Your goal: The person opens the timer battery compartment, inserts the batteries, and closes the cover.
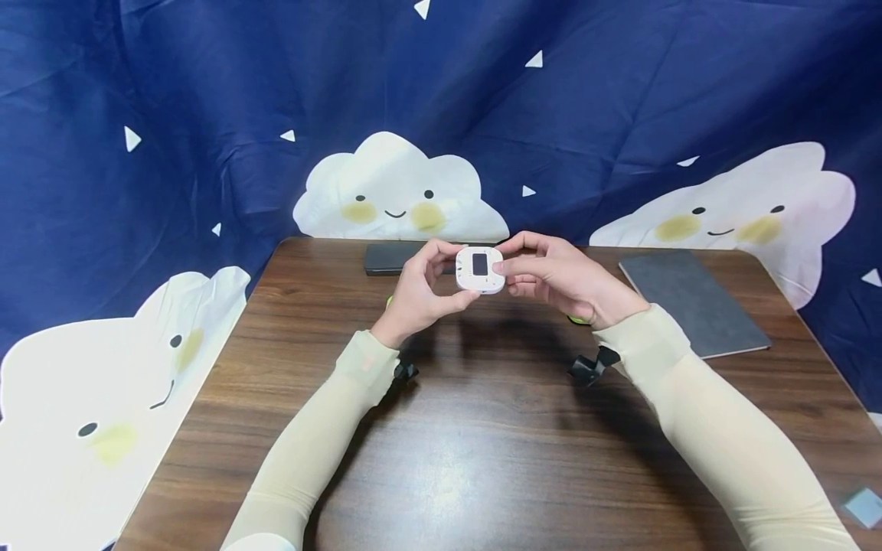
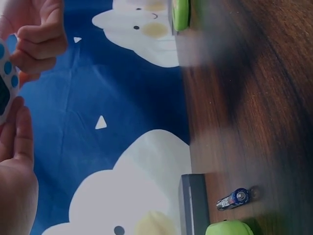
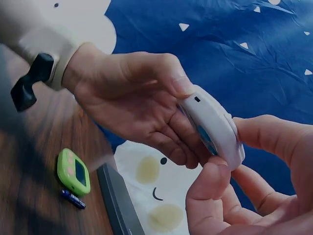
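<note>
Above the table, both hands hold a small white rounded device [image 1: 480, 268] with a dark rectangle on the side facing the head. Its other side carries blue buttons, visible in the left wrist view. My left hand [image 1: 423, 295] grips it between thumb and fingers at its left edge. From the right, my right hand [image 1: 554, 275] pinches it, with the thumb over its upper side near the dark rectangle. A small dark slot marks the device's rim [image 3: 215, 125] in the right wrist view.
Below the hands on the wooden table [image 1: 441, 451] lie a green device with pink buttons [image 3: 73, 171], a blue battery [image 2: 234, 199] and another green object [image 2: 181, 14]. A dark grey box [image 1: 386, 259] lies at the back, a grey flat board [image 1: 696, 298] rightward, a pale blue block [image 1: 864, 507] front right.
</note>
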A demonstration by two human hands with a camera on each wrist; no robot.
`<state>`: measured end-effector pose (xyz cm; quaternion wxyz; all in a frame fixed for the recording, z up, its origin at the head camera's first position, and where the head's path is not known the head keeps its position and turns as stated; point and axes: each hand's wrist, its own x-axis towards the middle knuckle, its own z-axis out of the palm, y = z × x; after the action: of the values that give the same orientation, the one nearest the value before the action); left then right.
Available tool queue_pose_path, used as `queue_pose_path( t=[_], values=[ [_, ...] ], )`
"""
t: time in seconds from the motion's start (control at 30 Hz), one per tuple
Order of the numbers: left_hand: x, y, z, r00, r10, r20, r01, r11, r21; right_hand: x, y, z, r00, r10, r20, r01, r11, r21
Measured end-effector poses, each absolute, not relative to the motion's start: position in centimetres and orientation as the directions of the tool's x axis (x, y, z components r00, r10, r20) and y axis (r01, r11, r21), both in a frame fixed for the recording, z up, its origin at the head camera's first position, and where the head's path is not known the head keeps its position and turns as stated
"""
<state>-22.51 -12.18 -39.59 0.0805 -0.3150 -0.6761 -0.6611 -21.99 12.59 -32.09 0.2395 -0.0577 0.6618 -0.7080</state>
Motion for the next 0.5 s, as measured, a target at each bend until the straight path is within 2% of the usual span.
queue_pose_path(
  t=[0.37,0.43,0.5],
  values=[
    [-22.59,-12.19,-39.61,-0.780,0.320,0.538,0.543,-0.082,0.836,-22.14,12.91,-32.27,-0.872,-0.436,-0.222,0.274,-0.058,-0.960],
    [-22.60,-12.08,-39.65,-0.785,0.312,0.535,0.538,-0.084,0.839,-21.88,12.89,-32.32,-0.897,-0.401,-0.187,0.223,-0.045,-0.974],
    [-22.60,-11.96,-39.68,-0.793,0.300,0.530,0.531,-0.086,0.843,-21.33,12.86,-32.47,-0.937,-0.336,-0.095,0.096,0.016,-0.995]
  ],
)
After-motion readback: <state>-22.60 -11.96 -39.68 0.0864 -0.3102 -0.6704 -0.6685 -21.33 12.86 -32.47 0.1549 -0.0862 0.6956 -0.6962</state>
